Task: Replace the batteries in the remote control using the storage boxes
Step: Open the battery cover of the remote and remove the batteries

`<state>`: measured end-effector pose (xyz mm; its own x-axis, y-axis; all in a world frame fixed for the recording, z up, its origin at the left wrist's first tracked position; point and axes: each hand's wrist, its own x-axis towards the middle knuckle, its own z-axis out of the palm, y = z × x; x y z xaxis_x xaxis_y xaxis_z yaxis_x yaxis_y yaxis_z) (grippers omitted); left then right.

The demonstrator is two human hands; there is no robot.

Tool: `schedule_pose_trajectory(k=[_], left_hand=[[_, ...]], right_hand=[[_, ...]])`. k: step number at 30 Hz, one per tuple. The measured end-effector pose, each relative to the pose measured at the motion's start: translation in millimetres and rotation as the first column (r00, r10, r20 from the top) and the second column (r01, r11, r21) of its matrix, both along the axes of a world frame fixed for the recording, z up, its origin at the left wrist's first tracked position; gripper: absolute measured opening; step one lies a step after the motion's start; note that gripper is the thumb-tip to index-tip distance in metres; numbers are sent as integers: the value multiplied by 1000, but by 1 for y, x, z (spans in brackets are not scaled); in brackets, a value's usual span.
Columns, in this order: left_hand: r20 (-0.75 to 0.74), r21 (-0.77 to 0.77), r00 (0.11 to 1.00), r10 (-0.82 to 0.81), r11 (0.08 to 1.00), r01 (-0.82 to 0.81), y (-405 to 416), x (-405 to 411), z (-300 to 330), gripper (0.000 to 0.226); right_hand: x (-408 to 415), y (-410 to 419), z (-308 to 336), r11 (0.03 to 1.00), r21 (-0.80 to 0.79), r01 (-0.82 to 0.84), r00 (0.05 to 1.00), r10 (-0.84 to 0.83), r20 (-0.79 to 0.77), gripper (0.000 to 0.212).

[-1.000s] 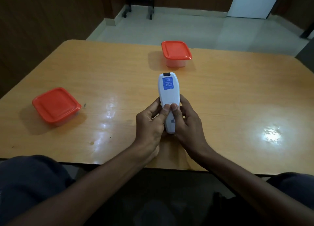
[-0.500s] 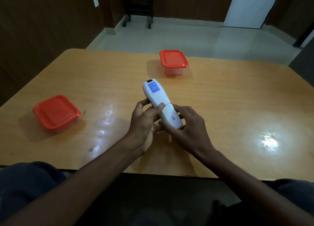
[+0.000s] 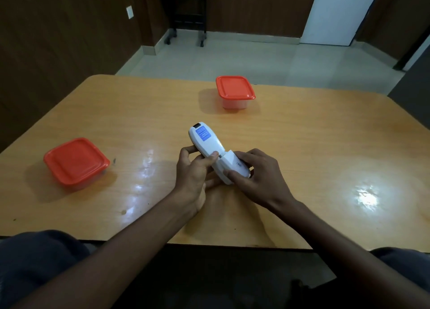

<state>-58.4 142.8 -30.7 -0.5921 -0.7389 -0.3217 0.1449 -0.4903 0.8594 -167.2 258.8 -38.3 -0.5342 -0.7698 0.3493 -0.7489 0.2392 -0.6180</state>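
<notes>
Both hands are on the white remote control (image 3: pixel 209 149) over the middle of the wooden table (image 3: pixel 302 150); the remote lies back side up, slanted, its far end with the blue label (image 3: pixel 203 134) pointing to about eleven o'clock and its near end to about five. The left hand (image 3: pixel 194 172) is wrapped around the body from the nine o'clock side; its thumb (image 3: pixel 209 158) is pressed down on the back, right at the seam where the battery cover (image 3: pixel 233 165) begins, and the other fingers curl under the casing. The right hand (image 3: pixel 258 177) has the near end; fingers are closed on the cover from both sides, thumb along the near edge, forefinger on the far edge. That cover sits a step proud of the body, its leading edge raised and not flush; a narrow dark gap shows at the seam; what lies inside cannot be made out.

At nine o'clock from the remote, well apart from it, sits a storage box with an orange lid (image 3: pixel 75 162); lid on, near the left edge of the table. At twelve o'clock, toward the far edge, stands the second storage box (image 3: pixel 235 91); same orange lid on it, clear walls below. Neither box is touched. A bright glare spot (image 3: pixel 366 196) shines on the varnish at three o'clock. Dark-clad knees (image 3: pixel 35 262) show below the near table edge.
</notes>
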Motion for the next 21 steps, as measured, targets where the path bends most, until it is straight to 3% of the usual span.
schedule_pose_trajectory(k=[3,5,8,16,19,21], left_hand=[[5,-12,1000,24,1000,-24,-10,3,1,38],[14,-24,1000,10,1000,-10,-15,6,2,38],[35,-20,999,-4,1000,4,-16,8,1,40],[36,-18,999,-25,1000,26,-13,7,0,38],[31,-21,999,-26,999,27,-14,7,0,39],[34,-38,999,-27,999,29,-14,6,0,40]], right_hand=[[-10,4,1,998,-15,62,998,-62,-8,55],[-21,7,0,984,32,174,984,-173,-32,61],[-39,9,-4,932,133,337,936,-317,-152,53],[-54,6,-10,854,206,477,859,-404,-314,45],[-40,3,-6,903,115,413,856,-342,-387,40],[-26,2,-3,970,42,239,927,-215,-307,30]])
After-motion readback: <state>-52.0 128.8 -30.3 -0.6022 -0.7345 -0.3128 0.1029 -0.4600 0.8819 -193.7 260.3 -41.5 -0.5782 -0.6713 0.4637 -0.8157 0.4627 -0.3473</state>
